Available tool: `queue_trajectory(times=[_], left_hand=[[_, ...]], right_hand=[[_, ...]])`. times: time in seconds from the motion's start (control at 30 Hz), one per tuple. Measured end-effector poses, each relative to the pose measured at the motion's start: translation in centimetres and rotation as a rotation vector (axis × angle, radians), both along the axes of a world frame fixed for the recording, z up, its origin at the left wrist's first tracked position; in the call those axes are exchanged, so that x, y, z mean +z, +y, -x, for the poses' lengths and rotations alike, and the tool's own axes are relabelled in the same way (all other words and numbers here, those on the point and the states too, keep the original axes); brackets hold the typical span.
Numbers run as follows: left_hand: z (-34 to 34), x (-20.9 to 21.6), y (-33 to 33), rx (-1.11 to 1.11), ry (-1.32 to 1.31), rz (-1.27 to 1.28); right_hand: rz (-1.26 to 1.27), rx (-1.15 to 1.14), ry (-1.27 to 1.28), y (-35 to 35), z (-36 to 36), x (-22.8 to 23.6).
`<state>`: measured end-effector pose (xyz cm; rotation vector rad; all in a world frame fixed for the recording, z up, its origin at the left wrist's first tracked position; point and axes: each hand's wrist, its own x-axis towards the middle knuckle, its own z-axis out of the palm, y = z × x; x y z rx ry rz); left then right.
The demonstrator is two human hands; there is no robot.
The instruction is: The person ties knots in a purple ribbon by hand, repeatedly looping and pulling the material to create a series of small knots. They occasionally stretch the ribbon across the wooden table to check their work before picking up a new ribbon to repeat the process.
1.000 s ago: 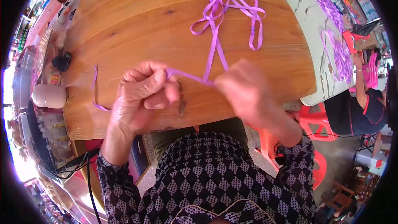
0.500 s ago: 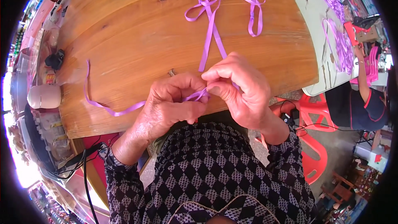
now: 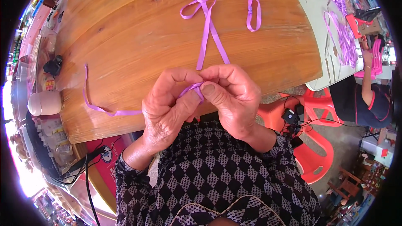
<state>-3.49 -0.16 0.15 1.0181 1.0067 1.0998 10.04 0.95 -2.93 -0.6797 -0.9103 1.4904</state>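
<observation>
A narrow purple ribbon point(image 3: 109, 113) trails over the wooden table at the left and runs into my hands near the table's front edge. My left hand point(image 3: 169, 104) pinches it between thumb and fingers, where it forms a small loop. My right hand point(image 3: 232, 100) is closed on the same loop, thumb pressed to the forefinger, close against the left fingertips. Part of the loop is hidden by my fingers. Beyond the hands lies a looped bunch of purple ribbon point(image 3: 206, 10), its two loose ends pointing toward me.
The wooden table point(image 3: 125, 46) spans the front. On a white marbled table point(image 3: 312, 16) at the right lie more purple ribbons point(image 3: 345, 44). Another person point(image 3: 364, 100) sits there. Red plastic stools point(image 3: 314, 155) and cables stand below. A pink rounded object point(image 3: 45, 103) is at the left edge.
My right hand has moved left and slightly down, so the fingertips of both hands now meet. The ribbon between them is gathered closer into a loop.
</observation>
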Motion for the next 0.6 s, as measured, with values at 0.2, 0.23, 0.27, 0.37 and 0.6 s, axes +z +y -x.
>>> queue_trajectory(times=[0.2,0.23,0.27,0.37,0.6], left_hand=[[0.1,-0.5,-0.4,0.008,0.169,-0.125],[0.1,-0.6,-0.4,0.016,0.171,-0.129],[0.1,-0.6,-0.4,0.024,0.174,-0.134],[0.1,-0.6,-0.5,0.1,0.17,-0.046],[1.9,0.5,1.8,-0.266,0.056,0.327]], right_hand=[[0.114,0.111,0.092,0.4,-0.7,-0.1],[0.114,0.109,0.093,0.3,-0.6,0.0],[0.144,0.098,0.044,0.0,-0.3,0.2],[0.119,0.122,0.045,-0.8,-0.1,0.5],[-0.039,0.179,-0.117,-0.2,-2.1,-0.6]])
